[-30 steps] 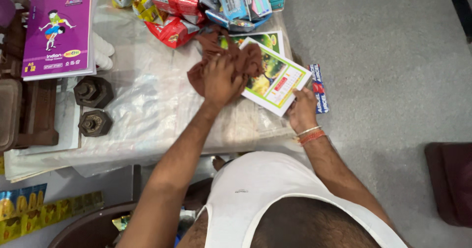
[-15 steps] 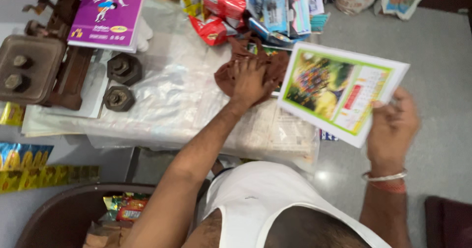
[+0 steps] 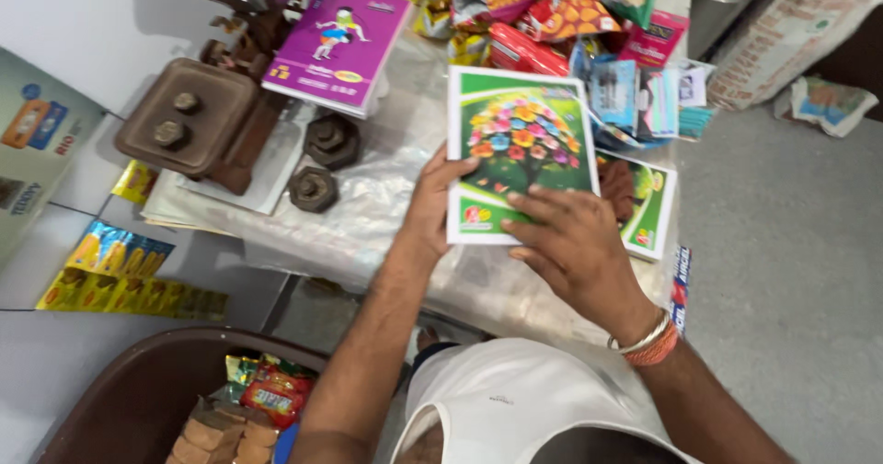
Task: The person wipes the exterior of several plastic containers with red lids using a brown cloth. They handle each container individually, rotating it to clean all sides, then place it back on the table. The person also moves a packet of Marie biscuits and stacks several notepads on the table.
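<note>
1. Holding a green notebook (image 3: 517,151) with both hands over the right half of the counter (image 3: 368,216), cover up, a colourful tree drawn on it.
2. Left hand (image 3: 432,208) grips the notebook's left edge, thumb on the cover, other fingers tucked underneath so can't see them.
3. Right hand (image 3: 575,243) lies flat on the lower right corner of the cover, fingers spread and pointing left. Bangles (image 3: 644,340) on that wrist.
4. Second green notebook (image 3: 648,206) lies flat just to the right, near the counter's right edge, partly under the first one. Brown cloth (image 3: 618,186) peeks out between them.
5. Purple book (image 3: 338,45) sits toward the far edge, left of the held notebook, well apart from it.
6. Two dark iron weights (image 3: 322,165) sit left of the left hand, next to a brown balance scale (image 3: 189,119) at the left edge.
7. Snack packets (image 3: 561,18) are piled along the far edge, right behind the notebook.
8. Brown tub (image 3: 138,400) with more packets is down on the floor at lower left, below the counter's near edge.
</note>
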